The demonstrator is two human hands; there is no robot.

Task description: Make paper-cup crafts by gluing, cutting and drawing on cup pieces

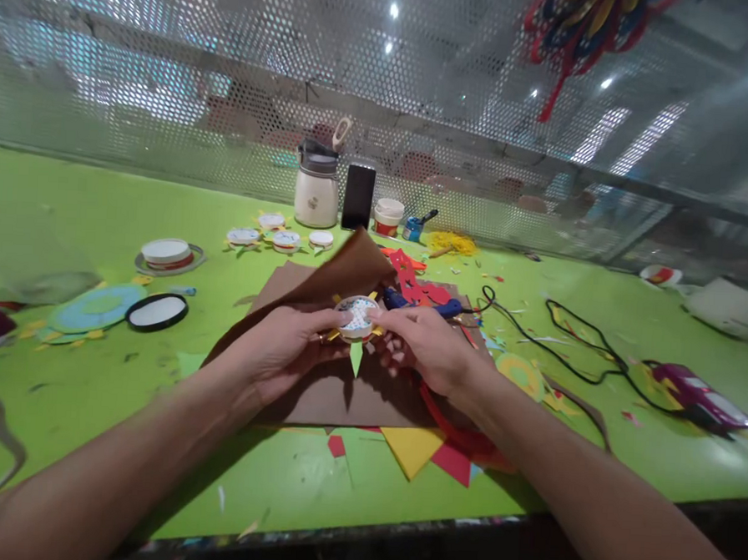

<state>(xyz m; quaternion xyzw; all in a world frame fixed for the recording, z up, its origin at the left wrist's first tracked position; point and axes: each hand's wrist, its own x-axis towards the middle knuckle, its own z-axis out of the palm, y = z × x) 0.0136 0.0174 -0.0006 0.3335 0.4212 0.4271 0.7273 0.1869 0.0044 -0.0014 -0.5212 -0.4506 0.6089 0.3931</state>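
Between my two hands is a small round paper craft piece [358, 317], with a patterned white top, yellow tabs around its side and a pale green point hanging down. My left hand [288, 346] pinches its left edge between thumb and fingers. On its right edge, the thumb and fingers of my right hand [430, 341] press together. The piece is held above a brown cardboard sheet [348, 404], whose far-left part curls up in a brown flap [324, 281]. Just behind my right hand lies a blue-handled tool [448, 307], partly hidden, beside red cut paper [415, 278].
Several similar round pieces [287, 240] stand at the back left. Behind are a white jug [317, 189], a phone [358, 197] and a blue paint pot [413, 228]. A black ring lid [157, 311] lies left; a black cord [585, 375] runs right. Yellow paper [410, 453] lies in front.
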